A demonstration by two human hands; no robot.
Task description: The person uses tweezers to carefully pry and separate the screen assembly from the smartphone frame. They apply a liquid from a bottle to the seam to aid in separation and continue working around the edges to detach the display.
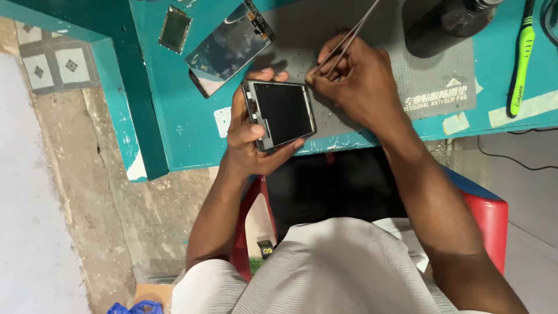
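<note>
Closest to you, below the table edge, your pale striped shirt [325,273] fills the lower frame, and a red stool [491,224] shows on either side of your dark lap. Both forearms rise from there toward the teal table [174,122].

At that near edge, your left hand [250,139] is closed around an opened phone [282,113]: the thumb lies over its left rim, the fingertips curl round its top and bottom ends. The phone's dark panel faces up, tilted slightly, and it hangs partly over the table edge, just in front of the grey anti-slip mat [418,81].

Just beside it to the right, your right hand [357,81] is pinched shut on a pair of thin metal tweezers [349,38]. Their long shafts run up and to the right, out of the top of the frame. The tips are hidden among your fingers near the phone's upper right corner, so you cannot tell whether they touch it.

Farther back on the left lie a loose phone screen [229,46], glossy and tilted, and a small rectangular part [174,28] beyond it. Far right, a green toothbrush [521,58] lies lengthwise, and a dark round container [442,26] stands on the mat's far edge.
</note>
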